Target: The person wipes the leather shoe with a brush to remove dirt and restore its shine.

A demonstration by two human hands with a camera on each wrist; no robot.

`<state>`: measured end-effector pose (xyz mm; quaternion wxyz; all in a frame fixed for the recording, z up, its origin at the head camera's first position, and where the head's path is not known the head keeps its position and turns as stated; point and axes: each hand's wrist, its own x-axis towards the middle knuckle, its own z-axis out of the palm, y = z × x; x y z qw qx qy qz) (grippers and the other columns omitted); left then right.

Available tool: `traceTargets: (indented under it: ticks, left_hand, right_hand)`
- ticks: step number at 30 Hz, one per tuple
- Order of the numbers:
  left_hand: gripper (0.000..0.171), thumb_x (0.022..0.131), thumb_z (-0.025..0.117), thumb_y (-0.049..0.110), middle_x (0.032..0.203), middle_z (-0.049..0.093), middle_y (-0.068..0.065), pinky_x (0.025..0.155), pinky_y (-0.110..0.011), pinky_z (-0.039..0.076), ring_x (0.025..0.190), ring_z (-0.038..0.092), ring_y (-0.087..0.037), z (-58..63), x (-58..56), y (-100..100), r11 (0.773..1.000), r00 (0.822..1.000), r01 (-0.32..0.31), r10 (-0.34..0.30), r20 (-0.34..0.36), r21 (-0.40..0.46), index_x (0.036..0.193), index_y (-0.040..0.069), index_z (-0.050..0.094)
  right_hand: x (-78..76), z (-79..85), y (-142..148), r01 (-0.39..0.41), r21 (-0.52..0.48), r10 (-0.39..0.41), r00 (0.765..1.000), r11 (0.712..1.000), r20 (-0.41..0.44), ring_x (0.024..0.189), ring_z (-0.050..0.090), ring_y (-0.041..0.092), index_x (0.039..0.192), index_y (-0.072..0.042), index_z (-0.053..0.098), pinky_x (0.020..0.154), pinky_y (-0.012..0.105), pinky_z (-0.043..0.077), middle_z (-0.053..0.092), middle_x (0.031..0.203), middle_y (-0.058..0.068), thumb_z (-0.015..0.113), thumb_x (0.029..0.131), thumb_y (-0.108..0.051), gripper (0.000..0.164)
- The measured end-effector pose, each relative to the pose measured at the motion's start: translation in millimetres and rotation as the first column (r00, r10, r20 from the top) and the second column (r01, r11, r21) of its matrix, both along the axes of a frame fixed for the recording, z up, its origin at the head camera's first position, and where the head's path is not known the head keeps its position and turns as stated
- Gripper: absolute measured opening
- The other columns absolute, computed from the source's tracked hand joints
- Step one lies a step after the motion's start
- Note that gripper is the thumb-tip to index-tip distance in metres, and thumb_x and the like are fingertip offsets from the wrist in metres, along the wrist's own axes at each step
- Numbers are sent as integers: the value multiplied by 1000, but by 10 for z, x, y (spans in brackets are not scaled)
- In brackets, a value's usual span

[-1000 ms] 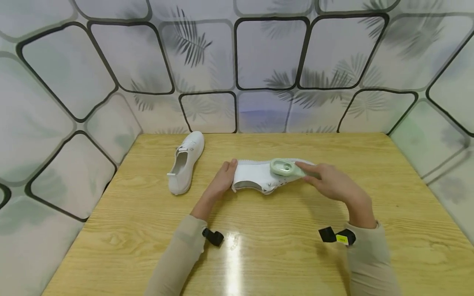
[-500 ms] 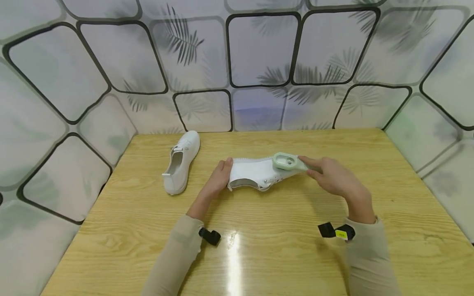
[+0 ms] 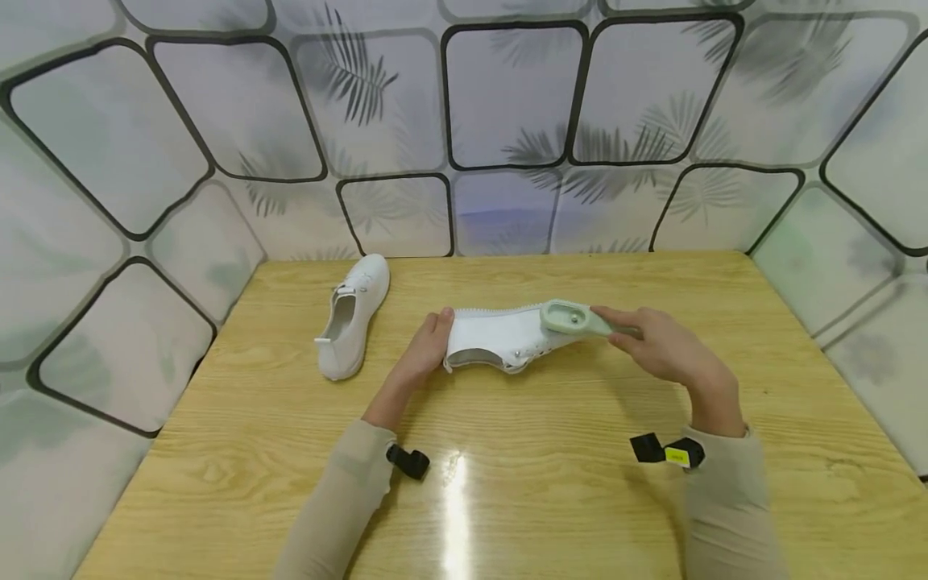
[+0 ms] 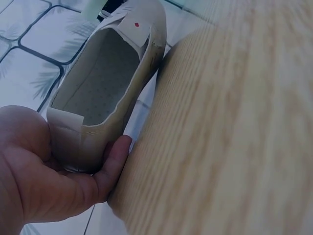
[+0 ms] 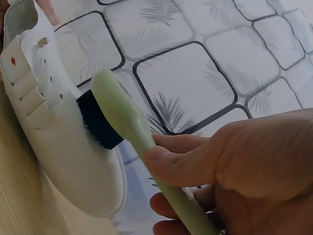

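Note:
A white shoe (image 3: 486,330) lies tipped on its side at mid-table, its opening toward the person. My left hand (image 3: 429,345) grips it by the heel; in the left wrist view the thumb and fingers wrap the heel (image 4: 73,142). My right hand (image 3: 663,342) holds a pale green brush (image 3: 569,317) by its handle. Dark bristles (image 5: 99,120) press on the side of the shoe's front part (image 5: 73,161), as the right wrist view shows. The brush head covers much of the toe in the head view.
The matching white shoe (image 3: 353,318) stands upright at the back left of the wooden table (image 3: 551,483). A patterned backdrop (image 3: 515,97) rises behind the table and along both sides. Each sleeve cuff bears a black camera mount (image 3: 408,461).
The brush has slid right along the shoe toward its toe, the right hand moving with it. The left hand keeps its grip on the heel. The head view has shifted slightly.

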<state>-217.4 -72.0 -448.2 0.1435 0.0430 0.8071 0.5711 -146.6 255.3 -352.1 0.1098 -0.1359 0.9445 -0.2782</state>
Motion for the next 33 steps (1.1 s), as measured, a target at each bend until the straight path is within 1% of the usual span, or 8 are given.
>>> traceTargets:
  ticks: [8,14,16,20,22,25,29,33]
  left_hand:
    - [67,108,22,47,122,48,-25,107,-47,35,114,47,-34,-32,-20,-44,1000,1000,-13,13,9,4,138,-12,36]
    - [67,108,23,48,120,49,-24,104,-46,36,111,47,-33,-40,-25,-17,1000,1000,-6,6,7,16,137,-11,37]
    - [67,108,23,48,120,48,-24,105,-46,36,111,47,-32,-37,-25,-10,1000,1000,-7,6,9,18,137,-11,37]
    - [66,108,24,47,121,49,-24,106,-46,35,113,47,-33,-18,-19,-11,1000,1000,-12,12,5,14,137,-11,37]
    - [66,108,25,47,120,49,-24,106,-46,35,113,47,-32,-17,-17,-13,1000,1000,-18,18,2,11,136,-11,38]
    - [64,108,25,46,116,49,-22,104,-45,36,110,47,-32,-19,-14,-8,1000,1000,-18,18,3,13,134,-11,39]
    - [62,108,26,46,112,49,-21,102,-44,36,107,48,-31,-20,-9,9,1000,1000,-18,18,7,21,132,-10,41]
    - [64,108,25,46,117,50,-22,105,-45,35,111,47,-32,-4,-6,26,1000,1000,-16,16,4,12,134,-10,40]
  right_hand:
    - [-90,-54,-281,-48,87,60,989,995,-138,63,42,17,147,-14,48,58,33,38,50,74,6,56,101,-15,47]
    - [-17,3,151,-9,56,12,998,998,-55,49,28,11,152,-8,40,54,31,33,31,60,-2,52,104,-13,49]
    - [-11,-14,246,-8,56,11,998,998,-62,50,29,13,152,-7,39,56,32,33,34,61,-1,51,104,-13,49]
    - [-64,-106,77,-4,79,15,990,997,-142,69,47,22,151,-10,42,65,38,39,57,83,14,54,103,-12,49]
    - [-93,-149,-84,-3,98,20,984,995,-176,82,51,27,150,-11,43,71,42,41,61,97,19,54,102,-12,49]
    - [-110,-170,-145,-17,108,37,982,994,-187,87,53,28,150,-14,43,74,44,42,62,101,19,54,102,-13,49]
    - [-64,-132,143,-1,61,10,989,998,-149,73,48,24,151,-11,41,67,39,40,57,92,17,53,103,-11,50]
    - [-24,-123,462,8,-14,-9,997,1000,-71,53,31,14,153,-9,37,55,31,34,40,74,6,52,104,-11,51]
